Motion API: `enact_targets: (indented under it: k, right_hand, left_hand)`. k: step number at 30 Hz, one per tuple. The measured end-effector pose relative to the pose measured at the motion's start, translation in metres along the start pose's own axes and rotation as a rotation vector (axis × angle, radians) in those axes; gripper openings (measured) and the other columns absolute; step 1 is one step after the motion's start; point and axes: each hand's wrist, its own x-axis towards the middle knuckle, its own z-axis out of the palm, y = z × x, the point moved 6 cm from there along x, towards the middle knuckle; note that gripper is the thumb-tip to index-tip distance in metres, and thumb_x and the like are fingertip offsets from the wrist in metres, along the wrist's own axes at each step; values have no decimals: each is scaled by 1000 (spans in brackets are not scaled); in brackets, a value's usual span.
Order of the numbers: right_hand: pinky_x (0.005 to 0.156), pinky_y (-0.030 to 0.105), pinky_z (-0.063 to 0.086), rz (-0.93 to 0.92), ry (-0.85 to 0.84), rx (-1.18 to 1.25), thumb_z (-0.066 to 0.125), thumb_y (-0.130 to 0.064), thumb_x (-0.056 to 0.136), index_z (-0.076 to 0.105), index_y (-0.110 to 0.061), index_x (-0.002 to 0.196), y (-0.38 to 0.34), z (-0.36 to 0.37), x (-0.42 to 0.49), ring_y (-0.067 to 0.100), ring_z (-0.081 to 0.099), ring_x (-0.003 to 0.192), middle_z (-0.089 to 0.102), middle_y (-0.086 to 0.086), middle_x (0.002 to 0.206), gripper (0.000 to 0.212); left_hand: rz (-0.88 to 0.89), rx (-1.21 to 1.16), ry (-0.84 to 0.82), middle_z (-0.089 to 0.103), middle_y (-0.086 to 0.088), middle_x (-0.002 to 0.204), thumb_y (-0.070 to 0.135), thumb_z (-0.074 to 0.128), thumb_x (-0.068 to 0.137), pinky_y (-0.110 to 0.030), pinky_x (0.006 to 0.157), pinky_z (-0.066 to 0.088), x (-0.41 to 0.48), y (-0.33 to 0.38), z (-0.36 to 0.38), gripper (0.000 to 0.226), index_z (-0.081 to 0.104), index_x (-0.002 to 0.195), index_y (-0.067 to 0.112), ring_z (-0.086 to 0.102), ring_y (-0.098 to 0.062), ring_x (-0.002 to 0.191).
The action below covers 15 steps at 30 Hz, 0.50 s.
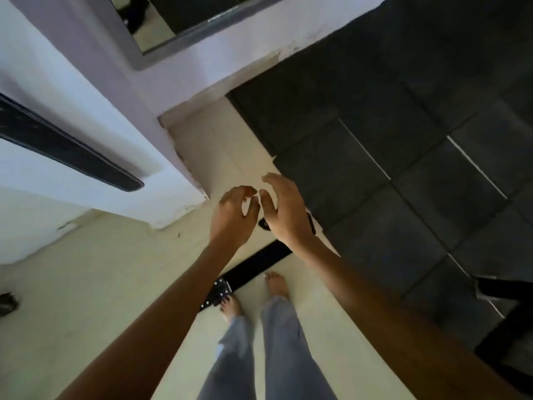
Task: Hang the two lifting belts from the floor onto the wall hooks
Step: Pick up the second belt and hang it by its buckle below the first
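Note:
A black lifting belt (pixel 253 262) lies flat on the pale floor in front of my bare feet, its studded metal end (pixel 216 294) beside my left foot. Its far end is hidden under my hands. My left hand (pixel 233 217) and my right hand (pixel 284 209) hover side by side above the belt, fingers apart and curled, holding nothing. A second black belt (pixel 66 148) hangs against the white wall at the left; its hook is out of view.
A white wall corner (pixel 178 180) juts out just left of my hands. Dark rubber floor tiles (pixel 389 168) cover the right side. A mirror frame (pixel 173 39) sits at the top. A dark object (pixel 504 287) stands at the right edge.

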Motion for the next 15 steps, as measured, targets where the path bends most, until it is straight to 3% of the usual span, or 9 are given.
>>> enact_targets:
  k: [3, 6, 9, 15]
  right_hand:
    - [101, 15, 31, 28, -86, -13, 54, -18, 98, 58, -4, 125, 33, 38, 0, 25, 55, 123, 63, 14, 127, 31]
    - [101, 18, 34, 24, -165, -12, 52, -19, 99, 57, -6, 127, 60, 79, 2, 23, 52, 126, 62, 12, 129, 31]
    - [100, 19, 35, -22, -224, 5, 53, -15, 98, 59, -3, 124, 78, 123, 3, 25, 55, 122, 64, 14, 126, 29]
    - [101, 15, 33, -165, -401, 0, 55, -11, 97, 60, -2, 121, 105, 228, -16, 24, 57, 119, 66, 13, 121, 27]
  left_hand:
    - [-58, -15, -5, 70, -3, 109, 23, 56, 93, -28, 81, 51, -3, -41, 36, 22, 66, 110, 13, 64, -16, 97]
    - [-127, -31, 36, 71, -5, 107, 20, 56, 93, -25, 80, 48, -3, -85, 59, 22, 66, 110, 11, 64, -18, 96]
    - [-188, -54, 119, 71, -7, 103, 17, 56, 92, -33, 78, 53, -4, -135, 73, 21, 66, 109, 9, 65, -20, 92]
    - [-481, -220, 265, 68, 2, 94, 16, 56, 91, -28, 77, 54, -35, -243, 99, 18, 67, 105, 12, 64, -13, 86]
